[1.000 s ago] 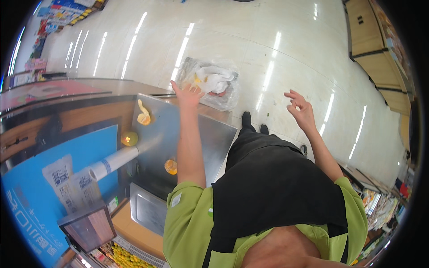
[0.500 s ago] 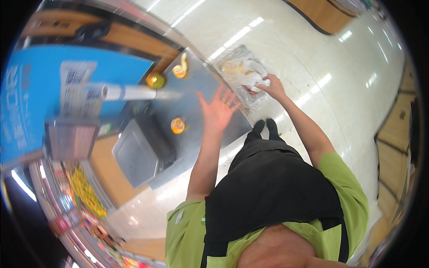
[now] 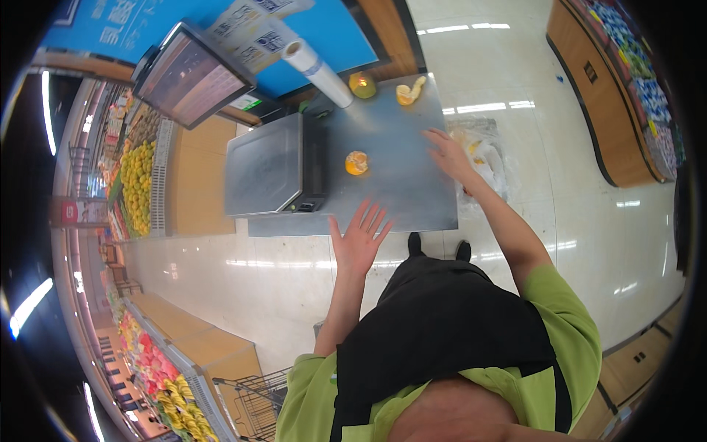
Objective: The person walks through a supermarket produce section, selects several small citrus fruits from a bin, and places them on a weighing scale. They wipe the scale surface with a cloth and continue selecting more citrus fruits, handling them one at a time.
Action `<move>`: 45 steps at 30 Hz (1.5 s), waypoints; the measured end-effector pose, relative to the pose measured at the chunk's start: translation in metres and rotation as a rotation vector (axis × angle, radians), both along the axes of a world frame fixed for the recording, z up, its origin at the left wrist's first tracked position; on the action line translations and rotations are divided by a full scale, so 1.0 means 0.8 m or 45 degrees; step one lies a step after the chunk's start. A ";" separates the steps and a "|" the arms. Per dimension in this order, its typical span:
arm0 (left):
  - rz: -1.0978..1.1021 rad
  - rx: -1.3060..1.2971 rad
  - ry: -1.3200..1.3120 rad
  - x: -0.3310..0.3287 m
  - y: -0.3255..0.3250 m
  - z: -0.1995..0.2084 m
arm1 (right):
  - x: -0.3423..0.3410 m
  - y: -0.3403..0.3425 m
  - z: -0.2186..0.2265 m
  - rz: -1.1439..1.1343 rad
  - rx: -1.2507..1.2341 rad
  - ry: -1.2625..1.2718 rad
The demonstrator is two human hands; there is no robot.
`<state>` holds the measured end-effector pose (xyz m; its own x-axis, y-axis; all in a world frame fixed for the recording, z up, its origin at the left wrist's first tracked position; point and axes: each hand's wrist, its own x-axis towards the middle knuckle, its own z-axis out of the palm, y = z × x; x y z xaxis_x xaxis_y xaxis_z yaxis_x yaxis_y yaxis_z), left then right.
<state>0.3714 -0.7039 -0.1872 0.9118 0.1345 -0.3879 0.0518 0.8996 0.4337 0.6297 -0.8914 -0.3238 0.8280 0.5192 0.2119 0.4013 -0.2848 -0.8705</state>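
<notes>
My left hand [image 3: 356, 239] is open with its fingers spread, holding nothing, at the near edge of a steel counter [image 3: 401, 202]. My right hand [image 3: 449, 156] reaches over the counter's right edge, fingers stretched out and empty. Between the hands and farther in lies a peeled orange [image 3: 357, 163]. Toward the back are a greenish-yellow citrus fruit [image 3: 362, 85] and a curl of orange peel [image 3: 409, 92]. Just right of the counter, partly behind my right hand and forearm, is a clear plastic bag [image 3: 495, 132] with white, crumpled stuff and yellowish bits inside.
A flat-topped weighing scale [image 3: 269, 169] takes up the counter's left side, with a screen [image 3: 195, 77] behind it. A roll of clear plastic bags [image 3: 320, 74] leans at the back. Fruit stands [image 3: 136, 180] line the left; a wood-sided display [image 3: 600, 96] stands at the far right.
My right hand has let go of the white, crumpled stuff at the bag and moved over the counter edge. My left hand stays spread, now nearer the front edge. The view has turned.
</notes>
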 end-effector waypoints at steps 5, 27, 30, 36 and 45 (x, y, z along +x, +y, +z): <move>0.218 -0.076 0.159 -0.051 0.050 -0.012 | 0.022 0.186 0.063 0.277 -0.117 -0.374; -0.151 0.137 0.214 -0.071 0.275 -0.069 | 0.083 0.402 0.054 -0.351 -0.181 -0.394; -0.222 0.235 0.146 -0.035 0.261 -0.045 | 0.028 0.314 0.138 -0.240 0.032 0.282; -0.163 0.537 0.082 0.069 0.189 -0.012 | -0.099 0.202 0.200 0.345 0.177 0.622; -0.105 0.484 0.071 0.114 0.063 -0.055 | -0.181 0.128 0.153 0.124 -0.255 -0.071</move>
<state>0.4623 -0.6538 -0.2314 0.9046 0.2052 -0.3736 0.1501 0.6671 0.7297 0.4849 -0.7888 -0.2012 0.7616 0.6326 0.1405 0.4814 -0.4072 -0.7761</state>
